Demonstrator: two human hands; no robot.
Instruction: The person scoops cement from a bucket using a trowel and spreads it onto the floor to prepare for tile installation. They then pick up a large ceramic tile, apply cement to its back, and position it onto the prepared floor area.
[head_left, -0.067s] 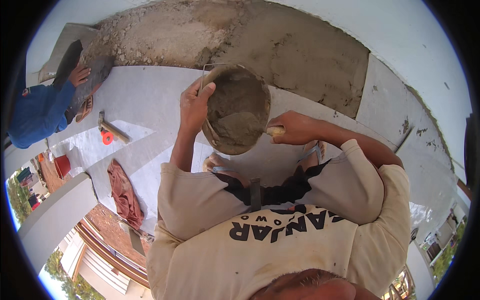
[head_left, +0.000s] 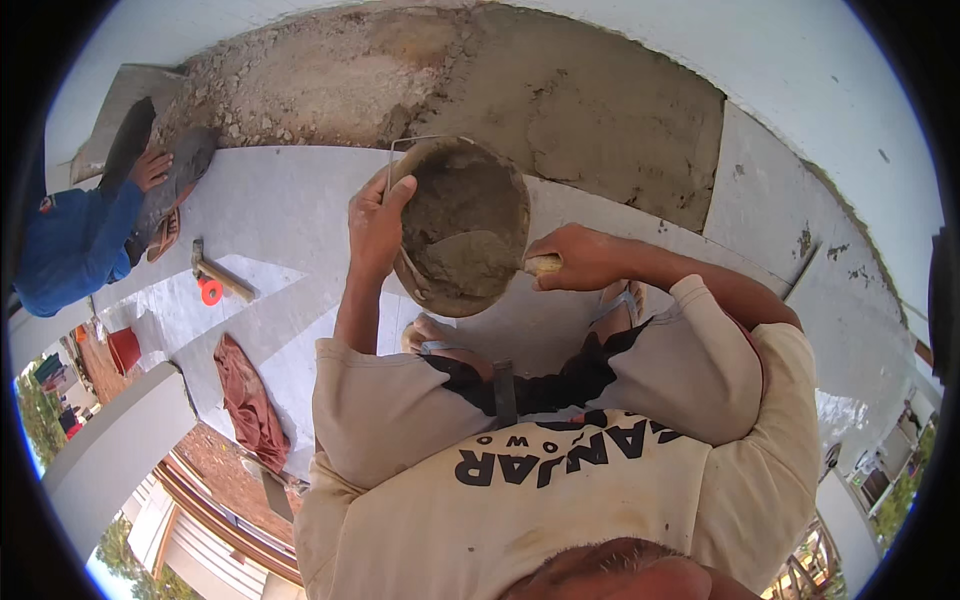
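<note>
A round bucket [head_left: 525, 195] with a thin wire handle is tilted toward me, so its inside shows, holding wet grey mortar [head_left: 448, 200]. My left hand [head_left: 374, 232] is closed on the bucket's left rim, thumb over the edge. On the other side my right hand [head_left: 582, 256] wraps round the pale handle of a trowel [head_left: 543, 264]. The trowel's blade reaches into the bucket and looks coated with mortar. Beyond the bucket lies a smoothed bed of wet mortar [head_left: 620, 130].
Large light tiles [head_left: 300, 190] cover the floor. Rough rubble ground [head_left: 300, 85] runs along the white wall. At left, a co-worker in a blue sleeve [head_left: 70, 250] rests a hand on a knee. A hammer [head_left: 222, 275], an orange-red reel [head_left: 210, 291] and a reddish-brown cloth [head_left: 248, 400] lie nearby.
The surroundings have shifted slightly down and left in the picture. Both hands keep their grips, and the bucket and trowel hold nearly the same pose.
</note>
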